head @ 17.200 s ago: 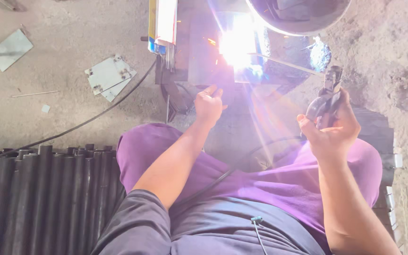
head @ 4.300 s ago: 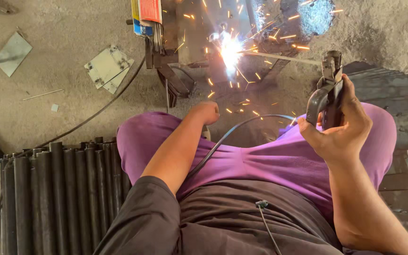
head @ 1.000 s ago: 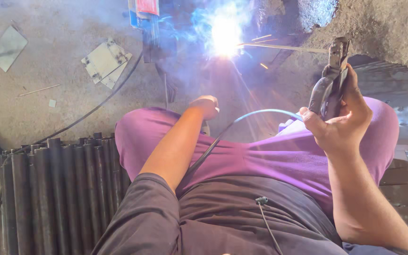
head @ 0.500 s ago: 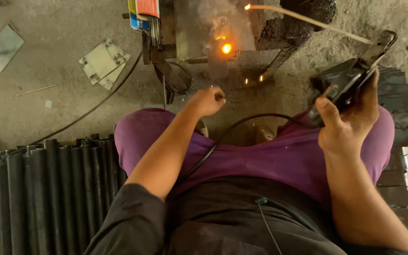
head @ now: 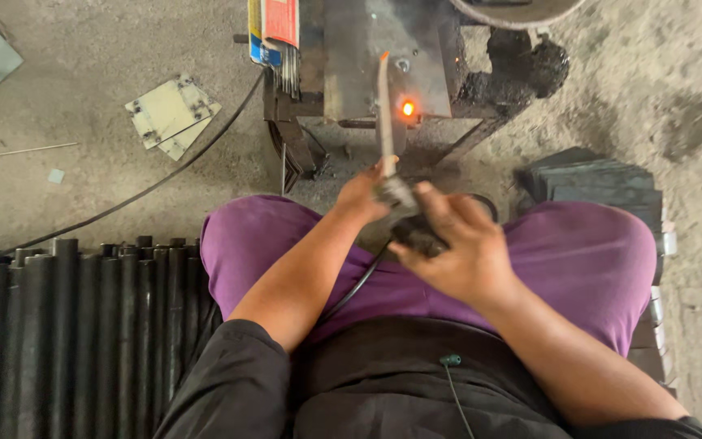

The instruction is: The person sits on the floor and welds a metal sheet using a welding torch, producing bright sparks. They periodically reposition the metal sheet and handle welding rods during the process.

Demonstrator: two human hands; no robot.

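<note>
My right hand (head: 458, 245) grips a dark electrode holder (head: 416, 232) over my lap, between my purple-trousered knees. A thin welding rod (head: 384, 114) sticks up from the holder toward a metal workpiece (head: 367, 57) on a low stand. My left hand (head: 361, 195) pinches the rod's lower end where it meets the holder. A small orange spot (head: 406, 107) glows on the workpiece, just right of the rod. The holder's black cable (head: 357, 286) runs down across my thigh.
A stack of black pipes (head: 58, 333) lies at my left. Flat metal plates (head: 171, 114) and a black cable (head: 123, 203) lie on the dirt floor. A packet of welding rods (head: 274, 32) hangs at the stand. Dark stacked plates (head: 603, 183) sit at my right.
The bright arc and sparks are gone; only a glowing spot remains. My right hand swung the holder from the far right to the middle, and my left hand took the rod.
</note>
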